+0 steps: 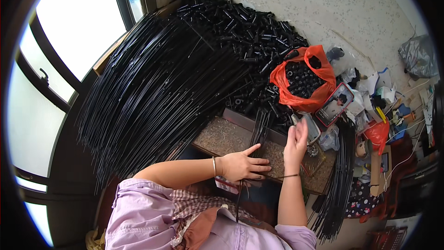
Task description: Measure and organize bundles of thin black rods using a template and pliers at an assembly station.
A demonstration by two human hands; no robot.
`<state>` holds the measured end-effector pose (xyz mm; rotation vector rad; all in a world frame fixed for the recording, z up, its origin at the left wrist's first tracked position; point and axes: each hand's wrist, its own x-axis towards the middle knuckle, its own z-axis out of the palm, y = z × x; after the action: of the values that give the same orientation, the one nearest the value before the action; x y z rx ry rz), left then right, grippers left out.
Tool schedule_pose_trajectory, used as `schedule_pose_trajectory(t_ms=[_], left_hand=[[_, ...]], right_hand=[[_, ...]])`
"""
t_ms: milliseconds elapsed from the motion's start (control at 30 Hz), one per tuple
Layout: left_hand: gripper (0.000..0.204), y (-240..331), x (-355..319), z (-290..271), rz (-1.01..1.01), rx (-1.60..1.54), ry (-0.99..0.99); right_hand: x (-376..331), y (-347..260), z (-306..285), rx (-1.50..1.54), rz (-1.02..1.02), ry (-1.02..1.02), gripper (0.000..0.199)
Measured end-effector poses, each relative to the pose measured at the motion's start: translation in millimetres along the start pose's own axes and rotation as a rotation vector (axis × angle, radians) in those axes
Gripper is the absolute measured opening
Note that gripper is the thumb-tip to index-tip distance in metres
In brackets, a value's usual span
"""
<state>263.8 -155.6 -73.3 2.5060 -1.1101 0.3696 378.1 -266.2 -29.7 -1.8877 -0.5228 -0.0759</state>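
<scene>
The left hand (243, 164) is lying flat on a small bundle of thin black rods (259, 132), fingers stretched out together and pressing down, not curled round anything. The bundle is running from under that palm up across a speckled brown work board (222, 139) toward the heap behind it. The right hand (296, 146) is lifting just beside it, fingers loosely spread and pointing up; it is hard to tell from here whether the fingertips are pinching something small, so call it an open-looking hand with nothing clearly in it. A thin dark band is sitting on that wrist, a light bangle on the left one.

Behind the board, a huge fan of long black rods (157, 88) is sweeping across the left side, and a pile of short black tubes (249, 32) is rising at the back. An orange plastic bag (303, 81) full of small black parts is sitting to the right, with a phone in a red case (334, 104) leaning just beside it. More black rods (337, 180) are hanging down at the right edge.
</scene>
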Motion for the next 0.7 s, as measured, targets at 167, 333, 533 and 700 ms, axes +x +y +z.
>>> schedule_pose_trajectory(t_ms=[167,333,533,700], left_hand=[[0.020,-12.3,-1.5,12.9,0.169,-0.008,-0.021],[0.022,-11.5,0.0,6.4,0.160,0.030,0.113],[0.034,-15.3,7.2,5.7,0.023,0.003,-0.019],[0.026,-20.3,9.9,10.5,0.169,-0.036,-0.058]], right_hand=[[-16.6,9.6,16.9,0.876,0.974,-0.393,0.039],[-1.5,-4.8,24.5,0.887,0.457,-0.477,0.049],[-0.2,7.1,2.9,0.187,0.209,-0.012,0.040],[-19.9,16.1,21.4,0.736,0.611,-0.352,0.023]])
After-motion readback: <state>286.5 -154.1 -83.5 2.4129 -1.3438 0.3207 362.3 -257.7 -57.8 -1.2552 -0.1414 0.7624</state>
